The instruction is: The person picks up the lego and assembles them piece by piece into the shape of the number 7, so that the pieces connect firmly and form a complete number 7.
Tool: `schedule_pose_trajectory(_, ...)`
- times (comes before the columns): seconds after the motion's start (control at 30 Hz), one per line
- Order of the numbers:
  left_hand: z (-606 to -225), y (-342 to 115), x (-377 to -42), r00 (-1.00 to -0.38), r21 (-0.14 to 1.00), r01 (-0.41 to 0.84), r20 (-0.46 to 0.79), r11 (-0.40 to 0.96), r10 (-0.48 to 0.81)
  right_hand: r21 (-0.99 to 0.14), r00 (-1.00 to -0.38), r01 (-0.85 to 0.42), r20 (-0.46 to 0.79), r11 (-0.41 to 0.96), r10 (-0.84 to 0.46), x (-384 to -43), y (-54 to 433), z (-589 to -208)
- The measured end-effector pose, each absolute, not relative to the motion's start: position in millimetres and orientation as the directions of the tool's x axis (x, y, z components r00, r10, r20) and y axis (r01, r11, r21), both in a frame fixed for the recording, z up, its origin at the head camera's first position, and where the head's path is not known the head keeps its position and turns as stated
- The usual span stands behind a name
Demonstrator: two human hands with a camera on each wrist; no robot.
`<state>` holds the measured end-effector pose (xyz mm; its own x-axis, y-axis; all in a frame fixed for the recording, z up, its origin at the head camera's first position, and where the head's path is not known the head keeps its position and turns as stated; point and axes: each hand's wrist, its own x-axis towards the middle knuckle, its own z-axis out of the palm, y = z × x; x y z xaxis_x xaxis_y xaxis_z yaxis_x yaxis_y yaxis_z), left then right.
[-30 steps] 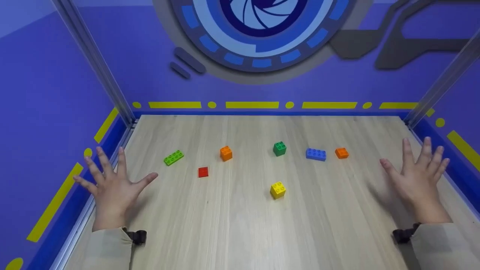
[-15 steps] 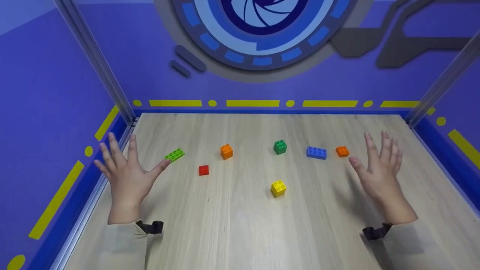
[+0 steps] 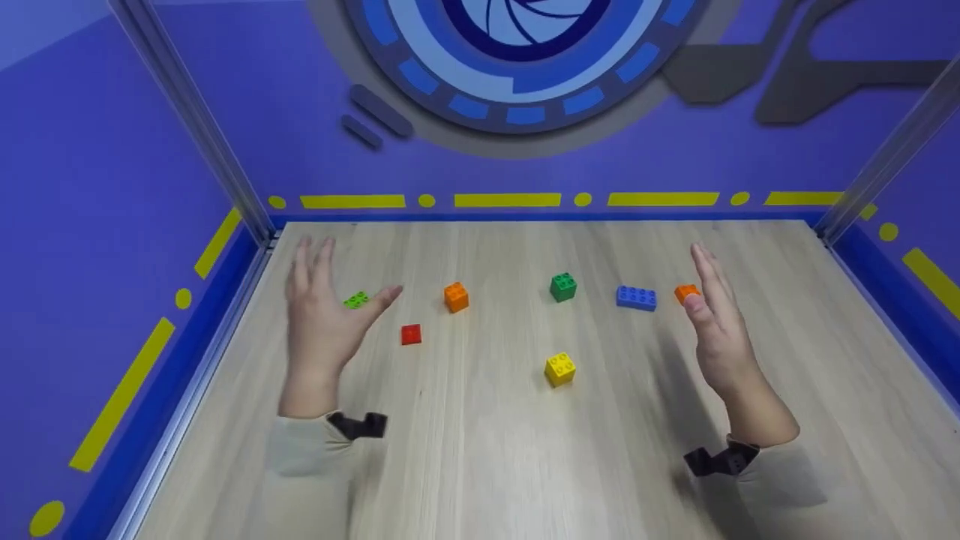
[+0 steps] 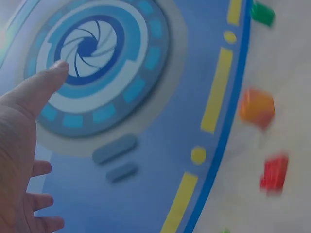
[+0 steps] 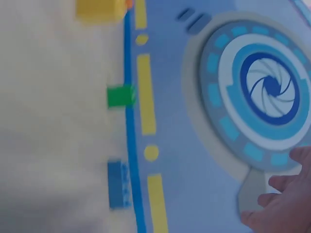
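Over the left part of the table hovers my left hand (image 3: 322, 330), thumb spread wide and holding nothing. It partly covers a lime green brick (image 3: 356, 300); a red brick (image 3: 411, 334) and an orange brick (image 3: 456, 298) lie to its right. My right hand (image 3: 724, 337) is raised on the other side, fingers straight, palm turned inward and holding nothing. Its thumb overlaps a small orange brick (image 3: 685, 292) in the head view. Left of that hand are a blue brick (image 3: 636, 298), a green brick (image 3: 563, 287) and, nearer, a yellow brick (image 3: 559, 369).
The wooden table (image 3: 480, 465) is bounded by a patterned blue back wall (image 3: 480, 172) and side walls. Metal posts (image 3: 199, 127) rise at the back corners. A black strap mount (image 3: 360, 426) sits on each wrist.
Both hands have moved inward, the left one rightward and the right one leftward. The right hand has turned its palm inward. The bricks stay where they were.
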<state>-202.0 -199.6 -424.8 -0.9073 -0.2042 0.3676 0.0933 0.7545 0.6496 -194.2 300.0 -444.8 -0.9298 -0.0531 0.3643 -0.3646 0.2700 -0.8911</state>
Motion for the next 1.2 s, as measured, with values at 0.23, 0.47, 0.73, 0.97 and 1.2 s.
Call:
schedule_pose_trajectory(0.23,-419.5,-154.3,-209.5,-0.92,0.775,0.144,0.334,0.615,-0.206,-0.916,-0.913,-0.402,0.401,0.005,-0.075,-188.9,266.6,-436.4)
schedule_pose_trajectory(0.47,-437.5,-101.6,-221.8,-0.944,0.961,0.174,0.224,0.214,-0.242,-0.89,-0.893,-0.43,0.443,-0.15,-0.071,-185.2,245.5,-474.0)
schedule_pose_trajectory(0.73,-481.3,-74.6,-236.0,-0.952,0.982,0.104,0.144,0.158,-0.271,-0.924,-0.917,-0.329,0.362,-0.193,-0.166,-187.5,227.5,-513.0)
schedule_pose_trajectory(0.97,-505.7,-71.1,-239.0,-0.958,0.983,0.008,0.059,0.183,-0.279,-0.963,-0.959,-0.225,0.246,-0.149,-0.14,-187.6,224.6,-525.9)
schedule_pose_trajectory(1.2,-526.9,-65.1,-246.9,-0.971,0.984,-0.06,-0.018,0.167,-0.24,-0.981,-0.974,-0.192,0.194,-0.027,-0.12,-193.1,224.1,-534.1)
